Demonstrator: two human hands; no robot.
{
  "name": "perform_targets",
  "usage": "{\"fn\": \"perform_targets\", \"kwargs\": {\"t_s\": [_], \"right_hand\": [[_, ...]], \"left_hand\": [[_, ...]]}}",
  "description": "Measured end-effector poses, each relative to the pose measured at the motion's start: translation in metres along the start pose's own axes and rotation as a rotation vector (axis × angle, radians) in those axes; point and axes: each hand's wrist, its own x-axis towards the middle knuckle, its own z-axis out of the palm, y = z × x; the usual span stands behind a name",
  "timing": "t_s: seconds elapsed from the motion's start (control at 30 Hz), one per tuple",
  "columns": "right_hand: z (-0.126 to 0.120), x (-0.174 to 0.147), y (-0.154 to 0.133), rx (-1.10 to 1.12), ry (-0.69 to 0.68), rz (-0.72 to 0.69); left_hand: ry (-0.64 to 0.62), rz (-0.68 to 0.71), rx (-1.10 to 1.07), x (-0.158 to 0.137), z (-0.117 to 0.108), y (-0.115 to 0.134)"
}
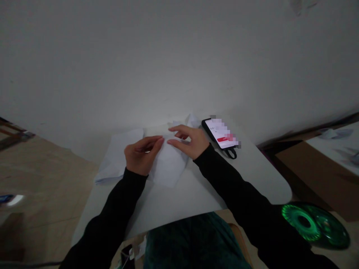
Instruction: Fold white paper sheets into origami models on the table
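A white sheet of paper [168,168] lies on the white table, partly covered by my hands. My left hand [143,155] pinches the sheet's far edge between thumb and fingers. Just to the right, my right hand [192,141] has its thumb and fingers apart over the same sheet, the thumb close to its edge. A stack of white paper [117,155] rests at the left, beside my left hand. Behind my right hand stand some folded white paper pieces [193,120], whose exact shape I cannot make out.
A phone [220,133] with a lit screen and a strap lies right of my hands on the white table [252,175]. The grey wall [179,56] rises behind. Cardboard [316,172] and a green-lit round object [314,226] are at the right.
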Motion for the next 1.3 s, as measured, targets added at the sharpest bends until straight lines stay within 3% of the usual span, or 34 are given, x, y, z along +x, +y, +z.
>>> {"fn": "perform_targets", "kwargs": {"t_s": [0.07, 0.13, 0.4, 0.53, 0.67, 0.9, 1.1, 1.3], "right_hand": [[-0.001, 0.001, 0.004, -0.021, -0.111, -0.004], [0.0, 0.001, 0.006, -0.011, -0.122, 0.002], [-0.001, 0.002, 0.015, 0.038, 0.258, 0.155], [-0.009, 0.007, 0.017, 0.127, 0.386, 0.194], [-0.01, 0.008, 0.015, 0.16, 0.473, 0.151], [-0.012, 0.01, 0.022, 0.137, 0.575, 0.15], [-0.016, 0.011, 0.02, 0.106, 0.618, 0.151], [-0.018, 0.007, 0.009, -0.021, 0.694, 0.056]], "left_hand": [[-0.09, 0.0, 0.015, 0.001, -0.002, -0.001], [-0.144, 0.013, 0.017, 0.001, -0.002, 0.0], [-0.29, 0.005, -0.071, 0.005, -0.005, -0.004], [-0.12, 0.102, 0.036, 0.005, -0.009, -0.003], [0.038, 0.102, 0.021, 0.002, -0.008, 0.002], [0.157, 0.15, 0.075, 0.002, -0.012, 0.01], [0.106, 0.241, 0.046, 0.003, -0.017, 0.007], [0.031, 0.357, 0.076, 0.004, -0.019, 0.008]]}}
